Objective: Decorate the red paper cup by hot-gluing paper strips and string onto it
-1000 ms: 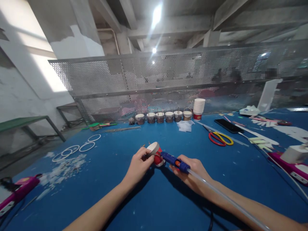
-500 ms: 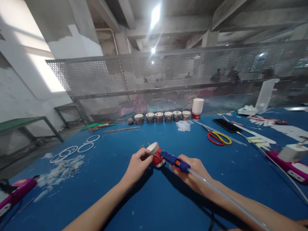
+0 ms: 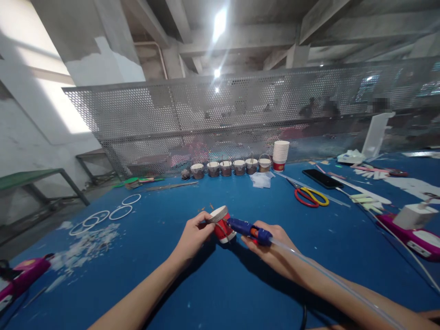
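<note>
A person's two bare hands meet over a blue tabletop (image 3: 206, 293). The left hand (image 3: 192, 233) pinches a small red paper cup (image 3: 222, 232) near its grey-banded rim, between thumb and fingers; the cup is tilted and sits just ahead of the person, between the hands. The right hand (image 3: 270, 255) is wrapped around a blue glue gun (image 3: 242, 227), a long clear glue stick (image 3: 288, 250) trailing from its rear. The nozzle is at the cup's right side; whether it touches cannot be told.

The step in hand looks like gluing on the cup's side; it seems to call for a steady left pinch and fine control of the nozzle.

Blue surface stretches around the cup on all sides. Beyond, a row of grey-wrapped cups (image 3: 226, 168) runs along the far edge, before a perforated metal screen (image 3: 206, 110). Scissors (image 3: 311, 198) lie well apart to the right, white rings (image 3: 110, 215) and pale scraps (image 3: 92, 243) to the left.
</note>
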Available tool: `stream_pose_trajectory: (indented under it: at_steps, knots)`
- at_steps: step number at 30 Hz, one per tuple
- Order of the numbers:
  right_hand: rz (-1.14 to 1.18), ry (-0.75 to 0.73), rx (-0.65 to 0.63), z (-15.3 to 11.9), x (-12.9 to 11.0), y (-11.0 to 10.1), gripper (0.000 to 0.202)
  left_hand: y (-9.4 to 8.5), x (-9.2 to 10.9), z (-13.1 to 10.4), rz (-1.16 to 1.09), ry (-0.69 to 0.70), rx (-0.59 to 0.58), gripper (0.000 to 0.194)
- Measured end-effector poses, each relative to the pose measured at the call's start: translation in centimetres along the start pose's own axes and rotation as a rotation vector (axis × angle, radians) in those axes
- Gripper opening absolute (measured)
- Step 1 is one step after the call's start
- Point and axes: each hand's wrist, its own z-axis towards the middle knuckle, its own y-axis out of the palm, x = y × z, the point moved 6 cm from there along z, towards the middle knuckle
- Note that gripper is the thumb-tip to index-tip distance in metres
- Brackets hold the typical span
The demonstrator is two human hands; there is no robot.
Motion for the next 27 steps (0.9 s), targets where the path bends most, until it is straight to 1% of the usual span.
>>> stream_pose_trajectory:
  at_steps: [6,8,12,14,16,18,21,27]
  knots:
    - [0.049,0.09,0.043,0.3,0.8,-0.3,0.032,-0.1,-0.7,0.3,-0.069,-0.029,-0.014,0.009]
    - [0.061,0.087,0.04,0.3,0.9,-0.2,0.031,-0.1,-0.9,0.4,-0.075,-0.031,-0.025,0.009]
    - [0.072,0.036,0.015,0.2,0.2,0.0,0.033,-0.1,-0.9,0.4,-0.08,-0.022,-0.04,0.008]
    - [0.076,0.025,0.025,0.2,0.0,-0.1,0.033,-0.1,-0.9,0.4,-0.085,-0.018,-0.041,0.008]
    - [0.086,0.04,0.048,0.3,0.2,-0.4,0.032,-0.2,-1.1,0.5,-0.1,-0.018,-0.044,0.008]
    - [0.106,0.087,0.054,0.4,0.6,-0.7,0.031,-0.2,-1.3,0.6,-0.125,-0.025,-0.049,0.007]
    - [0.145,0.134,0.017,0.6,1.0,-0.8,0.032,-0.2,-1.6,0.7,-0.16,-0.041,-0.065,0.007]
    - [0.17,0.126,-0.002,0.3,0.5,-0.3,0.031,-0.1,-1.6,0.7,-0.188,-0.052,-0.07,0.009]
